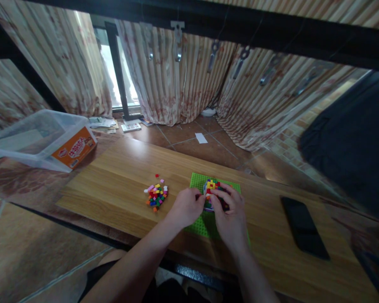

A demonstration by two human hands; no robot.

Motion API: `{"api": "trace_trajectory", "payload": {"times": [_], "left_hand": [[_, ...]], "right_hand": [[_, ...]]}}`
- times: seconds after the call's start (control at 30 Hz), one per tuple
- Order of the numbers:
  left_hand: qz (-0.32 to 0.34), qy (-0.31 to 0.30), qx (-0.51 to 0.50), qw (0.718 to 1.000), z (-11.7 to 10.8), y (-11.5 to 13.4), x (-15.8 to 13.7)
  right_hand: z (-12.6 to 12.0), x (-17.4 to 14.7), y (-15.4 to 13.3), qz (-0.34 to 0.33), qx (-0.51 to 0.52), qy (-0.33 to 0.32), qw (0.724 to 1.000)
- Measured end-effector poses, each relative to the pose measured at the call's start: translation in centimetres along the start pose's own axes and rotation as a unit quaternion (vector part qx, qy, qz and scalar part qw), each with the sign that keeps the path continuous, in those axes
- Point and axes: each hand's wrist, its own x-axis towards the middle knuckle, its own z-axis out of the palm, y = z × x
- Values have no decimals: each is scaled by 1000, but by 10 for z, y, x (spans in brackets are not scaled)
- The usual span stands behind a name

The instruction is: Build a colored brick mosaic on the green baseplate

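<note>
A green studded baseplate [196,181] lies on the wooden tabletop in front of me. On it stands a low build of small multicoloured toy bricks [212,184], with red and yellow ones along its far side. My left hand [188,206] is closed, its thumb and curled fingertips against the build's left side; whether a loose brick is in them is hidden. From the right, my right hand [230,210] reaches over the build, with thumb and bent fingers gripping it and covering much of its top. Left of my hands is a loose pile of small coloured bricks [156,195].
A black smartphone [304,227] lies at the right of the wooden table [120,185]. A clear plastic bin [34,155] with an orange label stands at the left. Papers [131,126] lie on the floor beyond, before long curtains [177,88]. A dark bar [189,21] with hooks crosses overhead.
</note>
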Motion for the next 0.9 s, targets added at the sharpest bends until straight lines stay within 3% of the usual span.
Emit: {"api": "trace_trajectory", "payload": {"times": [0.9], "left_hand": [[-1, 3, 29, 1000, -1, 0, 1]], "right_hand": [[10, 4, -5, 10, -36, 41, 998]]}}
